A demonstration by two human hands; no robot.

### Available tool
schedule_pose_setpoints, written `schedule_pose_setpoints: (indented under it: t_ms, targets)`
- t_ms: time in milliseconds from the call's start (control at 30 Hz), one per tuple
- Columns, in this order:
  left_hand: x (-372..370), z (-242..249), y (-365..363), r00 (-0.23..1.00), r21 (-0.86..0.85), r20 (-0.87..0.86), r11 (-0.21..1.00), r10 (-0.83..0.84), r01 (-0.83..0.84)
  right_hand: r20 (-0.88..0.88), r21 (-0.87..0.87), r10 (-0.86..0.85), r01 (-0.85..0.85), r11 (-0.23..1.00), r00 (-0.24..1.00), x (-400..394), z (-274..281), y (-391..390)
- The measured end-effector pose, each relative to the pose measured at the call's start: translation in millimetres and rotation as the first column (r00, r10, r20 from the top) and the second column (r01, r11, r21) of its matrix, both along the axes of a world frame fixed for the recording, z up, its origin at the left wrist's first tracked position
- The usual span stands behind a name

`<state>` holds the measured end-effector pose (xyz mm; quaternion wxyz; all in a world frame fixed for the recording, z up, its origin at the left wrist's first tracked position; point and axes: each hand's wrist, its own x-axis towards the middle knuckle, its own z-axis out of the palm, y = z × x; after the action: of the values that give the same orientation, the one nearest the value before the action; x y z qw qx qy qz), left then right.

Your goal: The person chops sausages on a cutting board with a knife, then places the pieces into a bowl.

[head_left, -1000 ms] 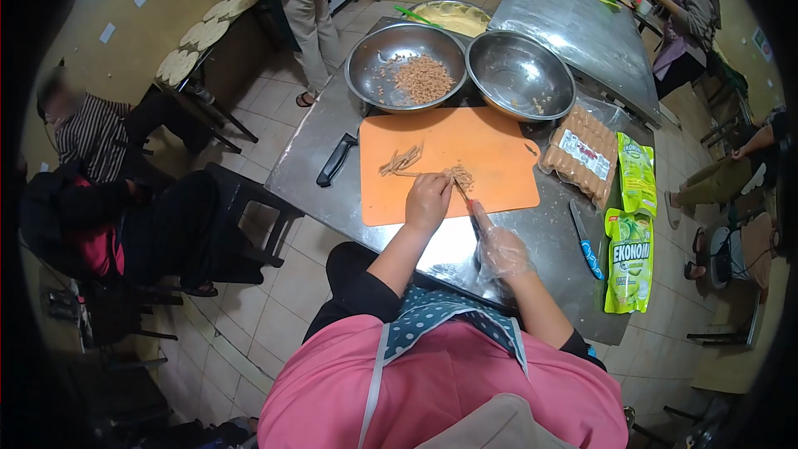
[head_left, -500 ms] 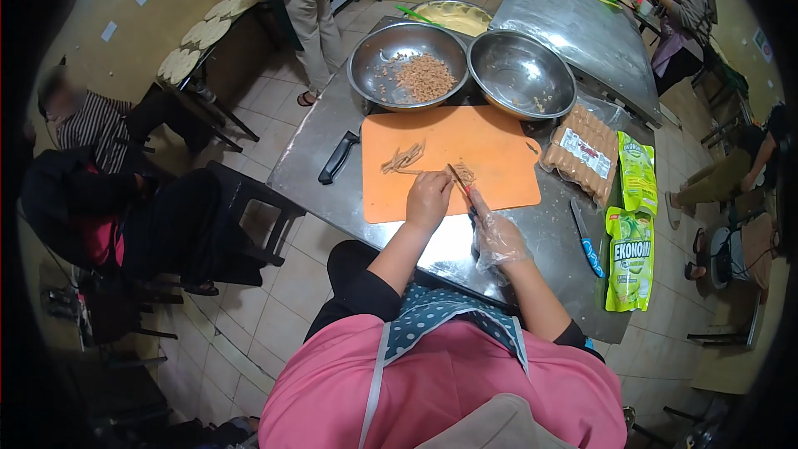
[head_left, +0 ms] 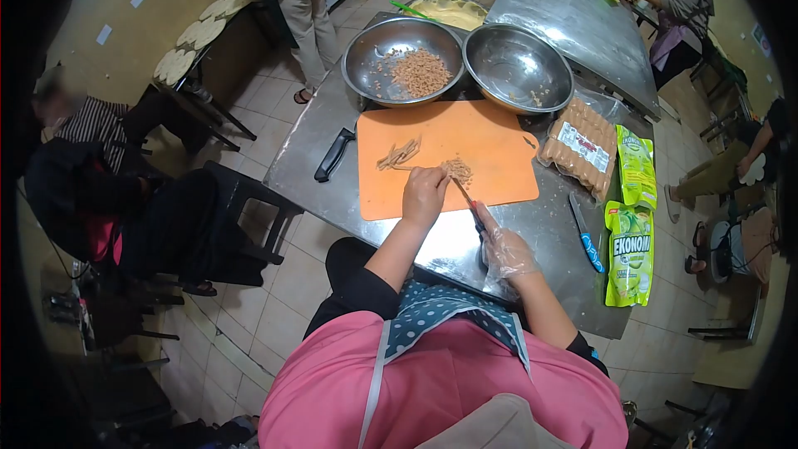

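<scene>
My bare left hand [head_left: 425, 197] is closed over the ends of thin sausage strips, pressing them to the orange cutting board [head_left: 499, 141]. More sausage strips [head_left: 399, 154] lie in a small pile at its upper left. My right hand [head_left: 507, 251], in a clear plastic glove, grips a knife [head_left: 465, 194] whose blade slants toward my left fingertips. Just beyond the blade tip sits a little heap of chopped sausage [head_left: 458, 170]. The strips under my left fingers are mostly hidden.
Behind the board stand a metal bowl of chopped sausage [head_left: 420, 73] and another metal bowl [head_left: 519, 66] holding a few bits. To the right are a sausage pack [head_left: 582, 148], a blue-handled knife [head_left: 587, 237] and green pouches [head_left: 629, 254]. A black-handled tool [head_left: 335, 155] lies left. People are nearby.
My right hand and the knife have shifted slightly right and down, and the blade has come away from the chopped heap. My left hand stays nearly in place. The whole view has shifted a little.
</scene>
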<state>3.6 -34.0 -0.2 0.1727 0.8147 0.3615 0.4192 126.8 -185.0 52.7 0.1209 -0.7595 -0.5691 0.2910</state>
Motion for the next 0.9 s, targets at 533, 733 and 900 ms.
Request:
schedule_pose_setpoints:
  t_ms: [533,733,900]
  targets:
    - [-1.6,0.3,-0.9,1.000,-0.029,0.018,1.000,-0.009,0.009,0.039,-0.013,0.016,-0.015,1.000,0.999,-7.9,9.3,32.8]
    - [-0.7,-3.2,0.9,0.999,0.028,0.029,0.999,-0.017,0.016,-0.018,0.168,0.023,-0.019,0.986,1.000,-6.0,-13.7,51.5]
    - [0.2,-3.0,1.4,1.000,0.048,0.015,0.999,0.012,-0.013,-0.061,-0.020,-0.004,0.003,1.000,0.998,-9.1,7.0,42.9]
